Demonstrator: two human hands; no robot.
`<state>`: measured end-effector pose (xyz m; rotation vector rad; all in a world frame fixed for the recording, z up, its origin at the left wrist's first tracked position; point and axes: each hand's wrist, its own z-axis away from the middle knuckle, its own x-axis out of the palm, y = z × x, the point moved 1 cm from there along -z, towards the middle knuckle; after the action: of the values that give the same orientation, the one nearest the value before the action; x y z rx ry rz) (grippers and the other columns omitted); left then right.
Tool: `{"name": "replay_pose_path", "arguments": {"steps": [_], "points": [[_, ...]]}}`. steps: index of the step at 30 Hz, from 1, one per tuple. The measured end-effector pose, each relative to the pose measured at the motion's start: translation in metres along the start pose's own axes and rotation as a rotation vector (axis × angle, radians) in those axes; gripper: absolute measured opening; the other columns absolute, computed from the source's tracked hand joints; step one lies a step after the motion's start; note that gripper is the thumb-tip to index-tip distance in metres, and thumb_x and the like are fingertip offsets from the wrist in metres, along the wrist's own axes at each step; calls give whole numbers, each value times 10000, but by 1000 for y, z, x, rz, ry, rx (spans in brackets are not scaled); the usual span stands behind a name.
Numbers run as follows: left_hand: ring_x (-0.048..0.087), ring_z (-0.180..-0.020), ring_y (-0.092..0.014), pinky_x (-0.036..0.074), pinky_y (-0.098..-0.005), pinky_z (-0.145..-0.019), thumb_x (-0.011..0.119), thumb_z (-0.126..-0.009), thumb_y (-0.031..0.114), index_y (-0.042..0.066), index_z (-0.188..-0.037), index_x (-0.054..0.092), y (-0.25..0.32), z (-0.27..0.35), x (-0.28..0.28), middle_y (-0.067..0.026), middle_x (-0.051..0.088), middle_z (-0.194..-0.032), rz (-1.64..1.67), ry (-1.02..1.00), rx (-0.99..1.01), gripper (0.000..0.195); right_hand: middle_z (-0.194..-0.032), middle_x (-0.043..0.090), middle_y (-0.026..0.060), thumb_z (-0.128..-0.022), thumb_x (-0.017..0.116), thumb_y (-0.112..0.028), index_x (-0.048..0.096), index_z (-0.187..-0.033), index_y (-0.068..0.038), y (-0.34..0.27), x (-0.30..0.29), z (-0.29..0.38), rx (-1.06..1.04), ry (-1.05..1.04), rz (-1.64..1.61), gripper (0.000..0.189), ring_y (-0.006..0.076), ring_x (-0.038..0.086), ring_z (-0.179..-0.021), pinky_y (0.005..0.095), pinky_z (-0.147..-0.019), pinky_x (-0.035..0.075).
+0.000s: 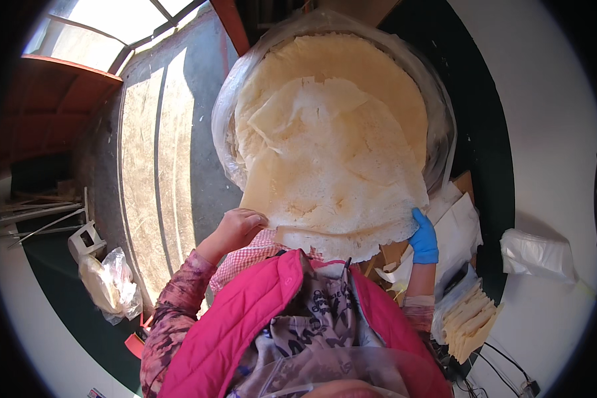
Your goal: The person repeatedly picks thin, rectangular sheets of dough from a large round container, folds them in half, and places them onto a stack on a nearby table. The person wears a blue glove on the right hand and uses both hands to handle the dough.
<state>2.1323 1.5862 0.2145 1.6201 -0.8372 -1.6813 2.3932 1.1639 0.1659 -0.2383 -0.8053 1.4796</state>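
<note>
A thin, pale round flatbread sheet [328, 159] lies over a large round stack of similar sheets [398, 89], its near part spread towards my body. Clear plastic sheeting [224, 119] surrounds the stack. My bare left hand [244, 226] pinches the near left edge of the top sheet between thumb and fingers. At the near right edge, my right hand [423, 239], in a blue glove, grips the same sheet, with the thumb on top. The near rim of the sheet is ragged and folded. The fingers beneath the sheet are hidden.
Folded flatbread pieces [470, 318] stand at the lower right beside white paper sheets [450, 224]. A bundle of clear plastic bags [537, 253] is farther right. At the left, a bagged pale round stack [102, 288] sits near a white plastic object [86, 240]. Black cables [502, 365] run at the lower right.
</note>
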Motion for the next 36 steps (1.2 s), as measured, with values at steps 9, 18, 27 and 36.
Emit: {"name": "replay_pose_path", "arguments": {"steps": [9, 18, 27, 36], "points": [[657, -767, -112, 500, -245, -650, 663, -818, 7, -36, -897, 656, 21, -65, -91, -103, 698, -806, 281, 506, -222, 91, -1156, 614, 124, -885, 613, -156, 534, -1215, 1, -144, 126, -28, -102, -122, 24, 374, 241, 606, -1046, 368, -927, 485], [681, -910, -243, 528, -385, -833, 593, -777, -27, 56, -893, 644, 87, -37, -125, -92, 704, -923, -283, 641, 419, 152, -1290, 519, 84, -882, 571, -112, 433, -1341, -38, -134, 106, 61, -595, -69, -1, 485, 217, 516, -1169, 364, -982, 435], [666, -924, -269, 507, -397, -868, 620, -792, 23, 61, -864, 633, -17, -13, -11, -85, 692, -914, -192, 432, 66, 82, -1204, 564, 90, -851, 611, -96, 459, -1303, -32, -12, 42, 1, -152, 70, 6, 481, 246, 563, -1080, 390, -944, 460], [665, -810, -179, 519, -296, -761, 635, -844, 24, 16, -951, 646, -62, 11, 24, -77, 691, -858, 503, 331, -405, 108, -1218, 557, 123, -863, 633, -122, 491, -1240, -7, -47, 94, -36, -128, -31, -217, 419, 282, 564, -1083, 389, -952, 462]]}}
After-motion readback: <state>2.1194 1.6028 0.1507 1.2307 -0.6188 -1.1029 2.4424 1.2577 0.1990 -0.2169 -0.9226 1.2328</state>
